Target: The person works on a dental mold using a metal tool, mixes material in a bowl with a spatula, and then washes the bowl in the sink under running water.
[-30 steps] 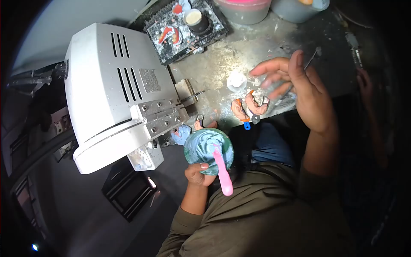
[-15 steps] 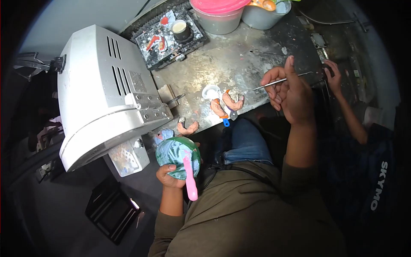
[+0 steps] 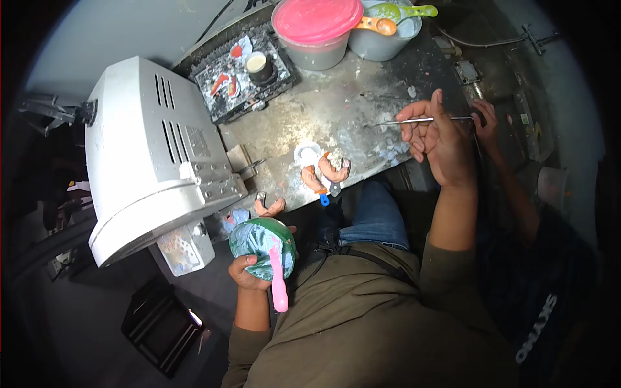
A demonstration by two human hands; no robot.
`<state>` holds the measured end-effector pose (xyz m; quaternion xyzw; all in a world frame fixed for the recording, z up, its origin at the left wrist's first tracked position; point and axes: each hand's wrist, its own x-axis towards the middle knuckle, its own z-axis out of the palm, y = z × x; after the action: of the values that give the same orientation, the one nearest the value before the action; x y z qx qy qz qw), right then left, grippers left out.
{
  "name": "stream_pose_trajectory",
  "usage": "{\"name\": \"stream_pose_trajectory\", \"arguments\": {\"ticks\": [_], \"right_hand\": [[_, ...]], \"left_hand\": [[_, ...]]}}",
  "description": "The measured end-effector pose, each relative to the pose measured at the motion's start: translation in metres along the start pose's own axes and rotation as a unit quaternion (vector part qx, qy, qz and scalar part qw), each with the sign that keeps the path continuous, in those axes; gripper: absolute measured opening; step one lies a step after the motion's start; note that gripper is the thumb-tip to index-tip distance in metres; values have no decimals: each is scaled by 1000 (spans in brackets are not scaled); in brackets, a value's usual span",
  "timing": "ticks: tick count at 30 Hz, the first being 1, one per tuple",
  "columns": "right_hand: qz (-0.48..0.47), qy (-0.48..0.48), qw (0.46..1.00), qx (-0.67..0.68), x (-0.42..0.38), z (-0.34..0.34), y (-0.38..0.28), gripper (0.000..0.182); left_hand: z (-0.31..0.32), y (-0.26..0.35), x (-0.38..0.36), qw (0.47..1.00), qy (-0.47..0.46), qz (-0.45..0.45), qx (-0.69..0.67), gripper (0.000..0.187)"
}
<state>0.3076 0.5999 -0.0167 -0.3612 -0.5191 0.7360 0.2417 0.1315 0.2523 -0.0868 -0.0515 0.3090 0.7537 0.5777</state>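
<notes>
My left hand [image 3: 246,273] is wrapped around a flexible green mixing bowl [image 3: 286,234] smeared inside with whitish paste. A pink spatula [image 3: 279,284] leans in the bowl, its handle hanging over the near rim. Above the bench's right part, my right hand [image 3: 441,142] pinches a thin metal dental instrument [image 3: 393,122] between thumb and fingers, palm turned up. Two dental impression trays filled with pinkish material [image 3: 312,179] lie side by side at the bench's front edge. Another pinkish impression [image 3: 270,206] sits just beyond the bowl.
A white machine housing [image 3: 139,155] stands on the left. Behind it are a messy black tray [image 3: 223,110], a tub with a pink lid [image 3: 317,19] and a tub with scoops [image 3: 385,48]. A small white dish [image 3: 306,152] is mid-bench. A co-worker's hand [image 3: 486,123] is at right.
The instrument in my right hand has turned closer to level. The co-worker's hand has come nearer to its far end. My view has shifted slightly; the bowl stays in my left hand.
</notes>
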Motion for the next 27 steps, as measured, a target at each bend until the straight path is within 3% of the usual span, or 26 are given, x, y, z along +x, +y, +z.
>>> {"name": "stream_pose_trajectory", "arguments": {"ticks": [3, 4, 8, 11, 15, 17, 19, 20, 23, 25, 26, 27], "right_hand": [[-22, 37, 999, -19, 17, -26, -21, 57], [-36, 22, 999, -20, 26, -45, -27, 42], [-111, 46, 993, -1, 56, -109, -72, 31], [-178, 60, 982, 8, 89, -176, -95, 33], [-173, 147, 974, -17, 138, -242, -116, 32], [-106, 207, 967, -101, 156, -270, -122, 30], [-32, 193, 935, -296, 162, -286, -123, 26], [-8, 140, 915, -378, 164, -295, -113, 28], [244, -102, 807, -527, 146, -328, -61, 42], [274, -155, 669, -674, 125, -321, -54, 42], [336, -155, 669, -644, 115, -338, -29, 42], [341, -137, 695, -618, 106, -344, -23, 44]], "left_hand": [[24, -7, 18, 999, 29, 24, -2, 98], [18, -12, 22, 999, 37, 31, -4, 101], [49, -23, 38, 993, 90, 64, -40, 94], [73, -37, 51, 986, 128, 95, -39, 95], [120, -64, 80, 981, 112, 152, -48, 86], [139, -73, 96, 979, 117, 156, -52, 85], [158, -89, 110, 971, 139, 144, -130, 84], [168, -94, 116, 971, 155, 135, -119, 85], [198, -103, 141, 971, 179, 138, -81, 87], [206, -110, 150, 965, 201, 160, -57, 88], [203, -112, 153, 967, 201, 153, -32, 89], [204, -114, 155, 969, 202, 144, -6, 90]]}}
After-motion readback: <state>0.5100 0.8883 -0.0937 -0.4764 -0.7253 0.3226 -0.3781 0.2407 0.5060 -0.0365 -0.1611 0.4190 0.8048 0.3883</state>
